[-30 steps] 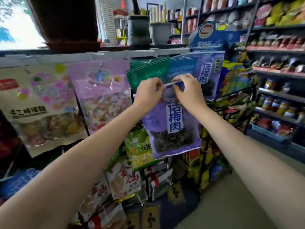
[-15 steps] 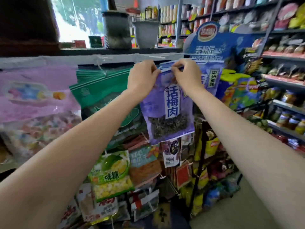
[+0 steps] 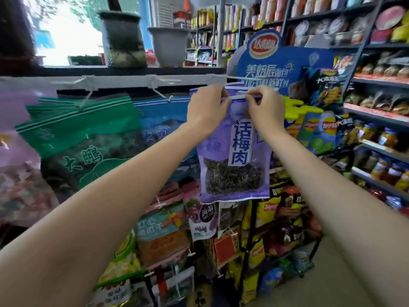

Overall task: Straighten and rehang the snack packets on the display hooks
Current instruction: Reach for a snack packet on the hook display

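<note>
Both arms raised to the rack. Left hand (image 3: pixel 208 107) pinches the top edge of the purple packet (image 3: pixel 234 156); right hand (image 3: pixel 264 107) pinches the same edge just beside it. A white hook (image 3: pixel 236 97) shows between the two hands. Packet hangs below both hands, roughly upright. Green packets (image 3: pixel 79 129) hang to the left of the left hand, a blue packet (image 3: pixel 161 116) between.

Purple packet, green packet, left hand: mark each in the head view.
purple packet (image 3: pixel 234 173), head view, clear window showing dark contents
green packet (image 3: pixel 84 131), head view, upper front panel
left hand (image 3: pixel 207 107), head view, back of the hand
</note>
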### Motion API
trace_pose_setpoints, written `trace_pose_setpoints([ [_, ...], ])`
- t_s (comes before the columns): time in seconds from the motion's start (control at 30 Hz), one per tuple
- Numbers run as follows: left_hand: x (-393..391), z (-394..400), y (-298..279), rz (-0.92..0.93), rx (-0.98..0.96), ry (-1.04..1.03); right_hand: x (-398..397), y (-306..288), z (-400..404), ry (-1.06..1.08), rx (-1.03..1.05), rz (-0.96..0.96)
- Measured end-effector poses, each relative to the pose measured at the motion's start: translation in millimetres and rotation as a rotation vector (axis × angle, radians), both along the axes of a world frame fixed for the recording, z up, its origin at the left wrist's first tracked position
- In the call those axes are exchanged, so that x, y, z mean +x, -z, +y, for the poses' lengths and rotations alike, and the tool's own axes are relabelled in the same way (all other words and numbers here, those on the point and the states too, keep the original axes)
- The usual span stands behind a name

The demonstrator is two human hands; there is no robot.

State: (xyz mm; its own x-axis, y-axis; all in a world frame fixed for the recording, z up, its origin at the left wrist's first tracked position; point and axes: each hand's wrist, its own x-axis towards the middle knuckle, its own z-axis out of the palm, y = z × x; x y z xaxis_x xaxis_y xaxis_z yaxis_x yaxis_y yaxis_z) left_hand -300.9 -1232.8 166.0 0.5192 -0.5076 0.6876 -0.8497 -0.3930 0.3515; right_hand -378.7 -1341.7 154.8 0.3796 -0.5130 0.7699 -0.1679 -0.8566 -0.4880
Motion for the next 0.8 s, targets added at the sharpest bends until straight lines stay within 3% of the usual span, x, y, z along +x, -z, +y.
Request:
trace_pose_setpoints([
  [0.3,12,-71,-17,0.071,-0.06,-0.036,16,-25,-60,0.041,0.047,0.022],
  [0.53,28,-82,-15,0.078,0.076,-0.107,36,-16,-73,0.004,0.155,0.087],
  [0.67,15,-67,21,-0.153,0.173,-0.058,40,13,-50,-0.032,0.169,-0.13],
  [0.8,-4,-27,64,-0.321,0.139,0.215,40,49,2,-0.044,0.283,-0.463],
])
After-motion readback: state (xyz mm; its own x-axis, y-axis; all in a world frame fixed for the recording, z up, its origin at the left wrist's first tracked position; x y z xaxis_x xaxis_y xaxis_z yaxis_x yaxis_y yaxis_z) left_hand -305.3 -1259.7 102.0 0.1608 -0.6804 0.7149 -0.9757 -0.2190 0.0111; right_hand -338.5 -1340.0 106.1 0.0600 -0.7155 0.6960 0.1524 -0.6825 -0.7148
